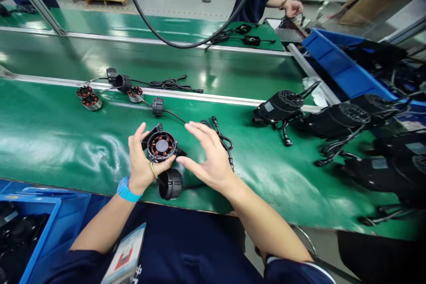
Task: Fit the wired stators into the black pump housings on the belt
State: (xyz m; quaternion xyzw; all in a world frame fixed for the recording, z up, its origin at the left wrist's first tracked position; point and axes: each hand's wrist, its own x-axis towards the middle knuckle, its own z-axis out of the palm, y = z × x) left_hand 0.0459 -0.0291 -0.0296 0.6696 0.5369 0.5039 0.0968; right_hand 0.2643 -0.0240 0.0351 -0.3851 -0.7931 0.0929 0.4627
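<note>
A black round housing [162,145] with a copper-wound core inside stands on the green bench, its opening facing up. My left hand [143,162], with a blue band at the wrist, is wrapped around the housing's left and front side. Just right of it, my right hand [211,155] has its fingers spread and holds nothing; its thumb tip is close to the housing's rim. In front of the housing lies a black ribbed cap [170,184] with a cable. A yellow-green wire [153,169] hangs over the housing's near edge.
Copper-wound cores [92,102], another ribbed cap [157,106] and a coiled cable [171,83] lie farther back. Black assembled units [282,105] stand at the right near a blue bin [349,64]. A blue crate [49,222] is at lower left. Another person's hand [293,8] shows beyond the bench.
</note>
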